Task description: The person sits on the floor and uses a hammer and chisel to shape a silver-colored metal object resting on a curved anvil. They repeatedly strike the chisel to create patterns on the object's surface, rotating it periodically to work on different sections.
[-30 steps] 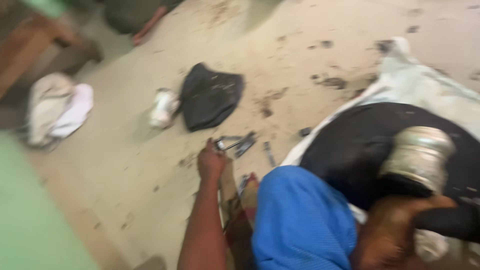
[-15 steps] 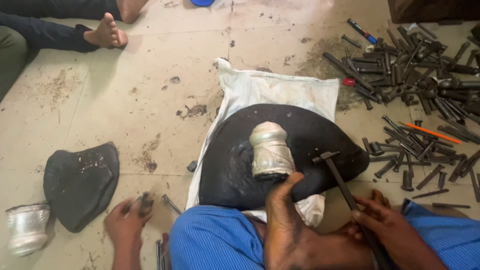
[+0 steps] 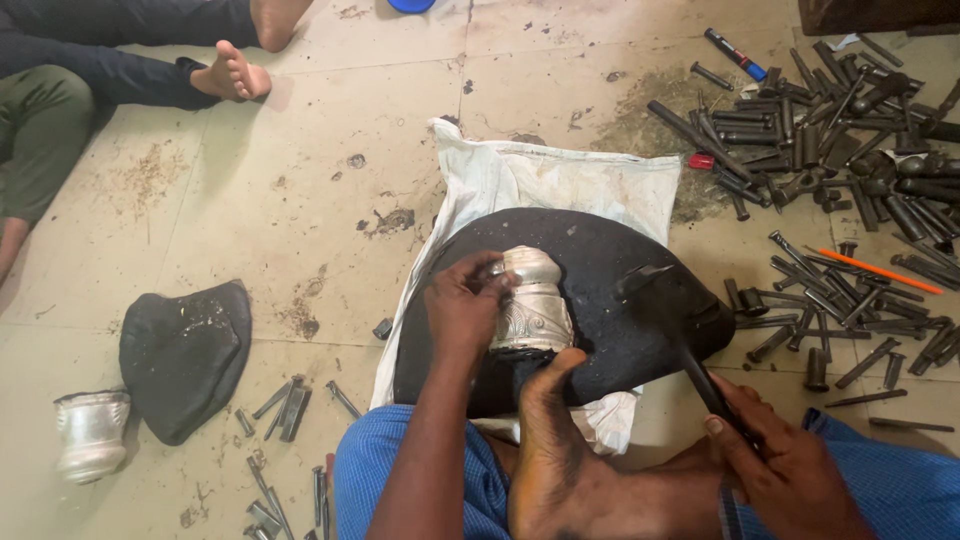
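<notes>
Silver embossed metal pot held on a black pitch dome

Silver embossed metal pot (image 3: pixel 532 300) lies on its side atop the round black pitch dome (image 3: pixel 600 250), which sits on a white cloth sack (image 3: pixel 560 180) with bare tiled floor (image 3: pixel 330 130) open to its left. Left hand (image 3: pixel 462 305) clasps the pot's neck; a bare foot (image 3: pixel 550 450) braces its base. Right hand (image 3: pixel 790 465) grips a dark hammer (image 3: pixel 680 335), head over the dome's right edge.

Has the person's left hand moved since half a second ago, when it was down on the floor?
Yes. The left hand left the floor by the loose punches and went right, onto the silver vessel on the black pitch block.
</notes>
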